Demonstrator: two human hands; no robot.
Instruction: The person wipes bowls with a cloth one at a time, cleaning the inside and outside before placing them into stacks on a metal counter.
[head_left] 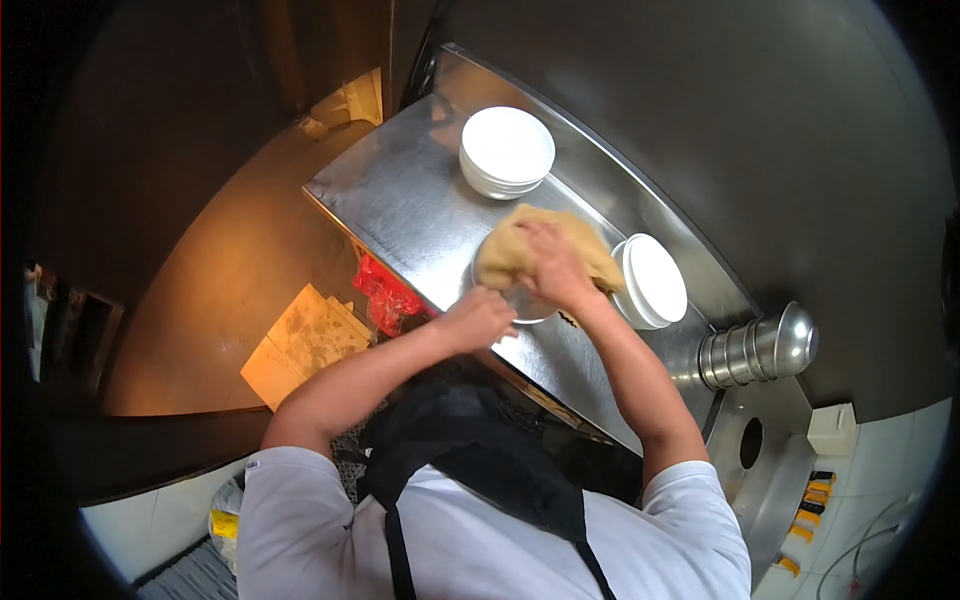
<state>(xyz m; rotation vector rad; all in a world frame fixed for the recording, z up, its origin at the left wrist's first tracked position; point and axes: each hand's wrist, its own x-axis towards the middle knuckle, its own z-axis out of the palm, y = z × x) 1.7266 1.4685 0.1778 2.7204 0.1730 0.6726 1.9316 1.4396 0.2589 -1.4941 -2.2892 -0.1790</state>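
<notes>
My right hand (555, 265) grips a tan cloth (508, 250), bunched up and slightly smeared by motion. The cloth lies over a round bowl (535, 308) on the steel counter, covering most of it; only the bowl's near rim and left edge show. At that near rim, my left hand (480, 320) is closed, its fingers curled at the bowl's edge. Farther along the counter sits a stack of white bowls (508, 150). Right of the cloth, a second white stack (655, 282) stands close to my right forearm.
The steel counter (385, 165) has a raised back edge. Nested metal containers (760, 350) lie at its right end, beside a steel surface with a round hole (751, 443). A red plastic bag (385, 295) and cardboard (305, 340) are below left. Yellow-and-black items (808, 510) are lower right.
</notes>
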